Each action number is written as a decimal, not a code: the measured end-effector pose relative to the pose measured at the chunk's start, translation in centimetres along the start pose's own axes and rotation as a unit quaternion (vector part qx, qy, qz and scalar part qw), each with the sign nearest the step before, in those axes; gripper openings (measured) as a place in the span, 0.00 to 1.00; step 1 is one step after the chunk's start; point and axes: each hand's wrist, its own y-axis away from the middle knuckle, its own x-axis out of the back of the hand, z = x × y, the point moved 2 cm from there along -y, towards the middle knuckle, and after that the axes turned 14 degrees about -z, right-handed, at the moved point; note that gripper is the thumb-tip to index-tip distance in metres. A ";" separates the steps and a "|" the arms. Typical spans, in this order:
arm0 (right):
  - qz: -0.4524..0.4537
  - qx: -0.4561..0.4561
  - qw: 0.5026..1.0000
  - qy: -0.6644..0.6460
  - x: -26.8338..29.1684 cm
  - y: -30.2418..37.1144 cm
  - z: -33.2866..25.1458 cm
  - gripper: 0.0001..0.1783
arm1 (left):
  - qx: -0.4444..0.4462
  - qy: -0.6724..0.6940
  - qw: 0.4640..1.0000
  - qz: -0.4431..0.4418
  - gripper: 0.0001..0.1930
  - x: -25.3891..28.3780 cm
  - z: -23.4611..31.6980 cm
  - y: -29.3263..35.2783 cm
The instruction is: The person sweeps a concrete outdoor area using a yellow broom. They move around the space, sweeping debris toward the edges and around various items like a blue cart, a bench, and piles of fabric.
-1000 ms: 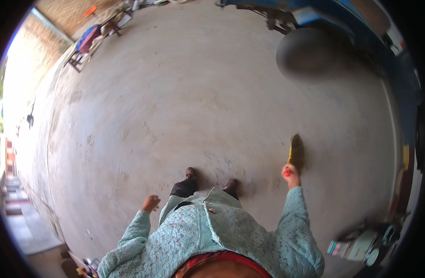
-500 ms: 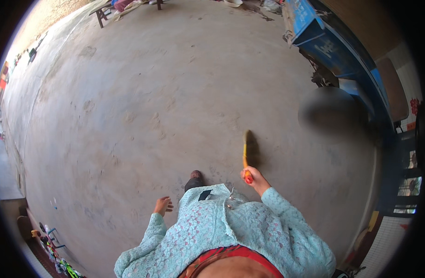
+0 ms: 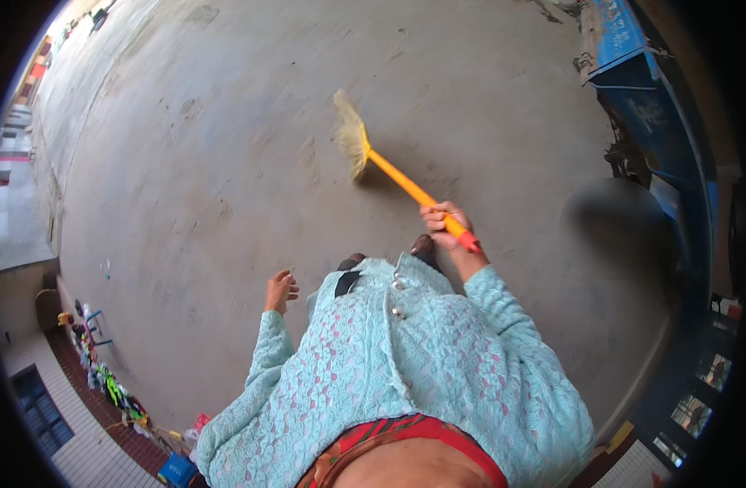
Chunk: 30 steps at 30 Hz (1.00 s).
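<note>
My right hand (image 3: 448, 224) grips the yellow handle of a short broom (image 3: 405, 185) near its red end, the fingers wrapped around it, above a bare gray concrete floor (image 3: 235, 203). The broom slants ahead and to my left, its pale, fanned bristles (image 3: 350, 138) out in front of my shoes (image 3: 423, 245); whether they touch the concrete I cannot tell. My left hand (image 3: 281, 291) hangs half-open, fingers loosely curled, beside the hem of my pale turquoise lace jacket (image 3: 340, 358). A large blue metal body (image 3: 650, 114) stands at far right.
</note>
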 end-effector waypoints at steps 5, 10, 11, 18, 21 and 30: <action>-0.008 0.056 0.998 0.028 -3.6 7.8 -3.0 0.18 | 0.148 -0.009 0.989 -0.015 0.19 -1.5 -5.7 1.3; 0.077 0.164 0.981 0.066 -5.9 17.2 -4.8 0.12 | 0.137 0.011 0.989 -0.048 0.20 -3.8 -6.2 -0.1; 0.087 0.182 0.977 0.066 -5.6 18.4 -5.1 0.12 | 0.129 0.019 0.990 -0.055 0.20 -4.4 -5.6 -0.4; 0.201 0.281 0.938 -0.036 1.4 23.2 -7.7 0.09 | 0.091 -0.005 0.995 -0.037 0.21 -6.6 0.3 0.1; 0.241 0.277 0.926 -0.092 6.4 23.5 -9.7 0.10 | 0.091 -0.013 0.995 -0.039 0.21 -5.4 -0.6 0.1; 0.248 0.243 0.933 0.098 7.1 16.3 -12.8 0.04 | 0.079 -0.097 0.992 -0.027 0.19 -7.7 1.2 3.3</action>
